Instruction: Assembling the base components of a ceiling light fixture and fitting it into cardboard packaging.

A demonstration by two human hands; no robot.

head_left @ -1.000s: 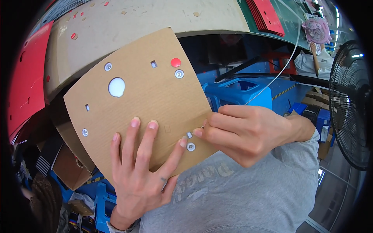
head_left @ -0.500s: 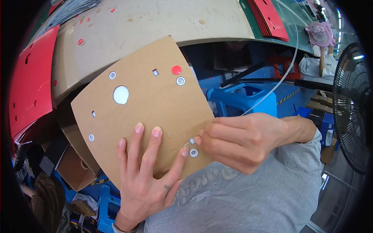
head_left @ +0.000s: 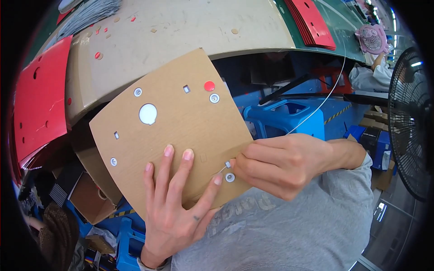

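A brown cardboard panel rests tilted against my body, with one large round hole, small rectangular slots, several metal eyelets and a red round piece. My left hand lies flat on its lower part, fingers spread, the index fingertip beside a short thin pale strand. That strand runs to a lower right slot, just above an eyelet. My right hand is closed in a pinch at the slot and the panel's right edge. Whatever sits between its fingertips is hidden.
A beige-topped table holds small cut-out scraps, grey sheets and a red panel overhanging its left edge. Red panels are stacked far right. Blue stool, black fan and a long white cord are on the right.
The panel and both hands appear slightly further right in view. More of the thin strand shows between my left index finger and the slot. The long white cord has changed its curve.
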